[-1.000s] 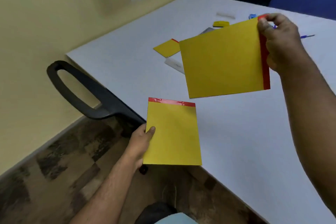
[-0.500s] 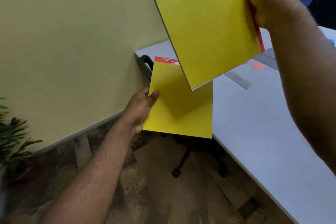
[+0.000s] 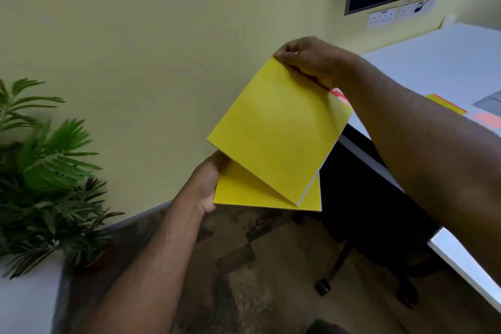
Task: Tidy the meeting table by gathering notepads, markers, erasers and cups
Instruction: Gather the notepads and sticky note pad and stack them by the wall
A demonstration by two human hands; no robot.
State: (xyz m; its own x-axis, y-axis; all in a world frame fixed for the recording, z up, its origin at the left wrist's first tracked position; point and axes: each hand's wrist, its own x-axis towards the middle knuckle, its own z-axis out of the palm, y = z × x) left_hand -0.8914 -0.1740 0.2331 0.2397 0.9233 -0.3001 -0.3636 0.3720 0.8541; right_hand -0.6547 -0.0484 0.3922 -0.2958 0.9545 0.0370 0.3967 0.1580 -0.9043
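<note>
Notepads are overlapping off the table's (image 3: 423,68) edge: my right hand (image 3: 311,61) is pinching the upper notepad (image 3: 276,130), my left hand (image 3: 207,184) gripping the lower notepad (image 3: 244,192).

Person, head-camera view: two forearms are showing, both bare from elbow to wrist, with no sleeve reaching into the frame. Fine hair is showing along both forearms. The left hand (image 3: 204,190) and right hand (image 3: 309,61) are wearing nothing: no gloves, rings, watch or bands are visible. Fingers (image 3: 284,55) are bare, nails short.
</note>
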